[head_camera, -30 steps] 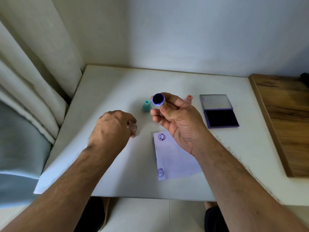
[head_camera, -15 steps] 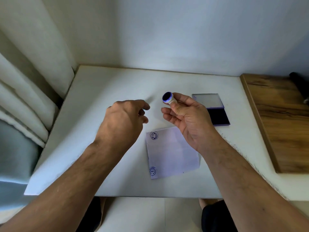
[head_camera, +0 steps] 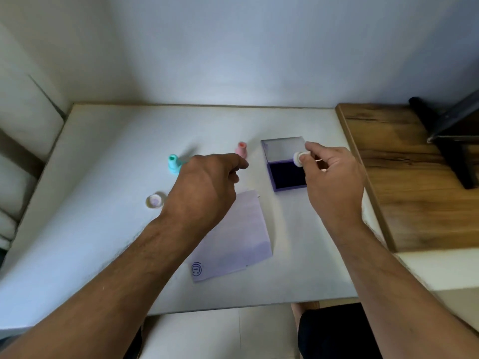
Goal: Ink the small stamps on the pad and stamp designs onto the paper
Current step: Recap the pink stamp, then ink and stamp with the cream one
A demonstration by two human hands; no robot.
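Note:
My right hand (head_camera: pixel 333 177) pinches a small white stamp (head_camera: pixel 300 158) over the open purple ink pad (head_camera: pixel 286 174), just above its dark ink surface. My left hand (head_camera: pixel 204 185) hovers above the top edge of the pale paper (head_camera: pixel 233 244), fingers curled and apparently empty. The paper carries a round blue print (head_camera: pixel 197 268) near its lower left corner. A teal stamp (head_camera: pixel 173 164) and a pink stamp (head_camera: pixel 241 149) stand upright on the white table (head_camera: pixel 103 177). A clear round cap (head_camera: pixel 155 201) lies to the left of my left hand.
A wooden board (head_camera: pixel 414 177) adjoins the table on the right, with a dark metal object (head_camera: pixel 451 133) on it. A wall runs close behind the table. A curtain (head_camera: pixel 23 120) hangs at the left.
My right hand moved right and turned the stamp face down over the ink pad. My left hand shifted right over the paper's top edge. The clear cap now lies on the table.

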